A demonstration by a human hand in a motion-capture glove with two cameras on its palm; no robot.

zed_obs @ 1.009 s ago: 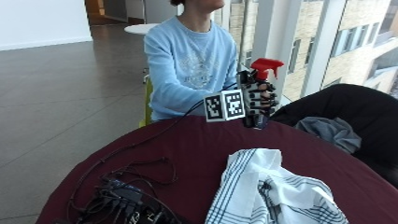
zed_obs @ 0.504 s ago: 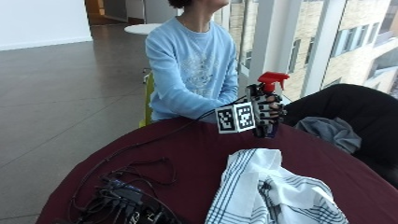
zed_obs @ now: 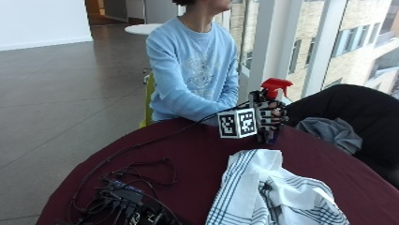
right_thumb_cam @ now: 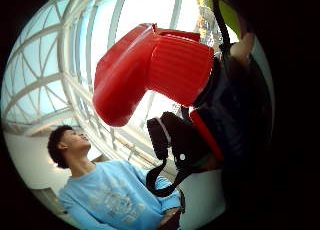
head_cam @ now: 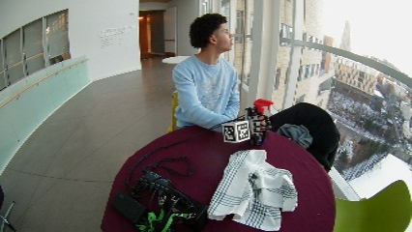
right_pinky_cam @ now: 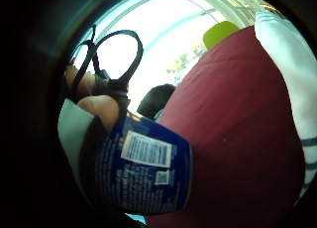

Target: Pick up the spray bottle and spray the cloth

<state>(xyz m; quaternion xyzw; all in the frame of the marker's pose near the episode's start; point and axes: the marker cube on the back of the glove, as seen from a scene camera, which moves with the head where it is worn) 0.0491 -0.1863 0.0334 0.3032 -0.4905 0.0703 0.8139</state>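
The cloth [zed_obs: 274,194] lies crumpled nearest the camera on the table [zed_obs: 187,154], unsprayed as far as I can judge. Beyond it my right hand [zed_obs: 269,118], fingers curled round the bottle [zed_obs: 272,108], has come down from a second ago and now holds it low, just beyond the cloth's far edge. Aiming the red nozzle [right_thumb_cam: 150,70] at the cloth seems next.

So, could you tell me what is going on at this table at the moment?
A person seated at a round table with a dark red cover grips a spray bottle with a red trigger head in their gloved right hand, near the table's far edge. A white cloth with dark stripes lies crumpled on the table nearer the camera, apart from the bottle. A tangle of black cables and equipment sits at the near left of the table.
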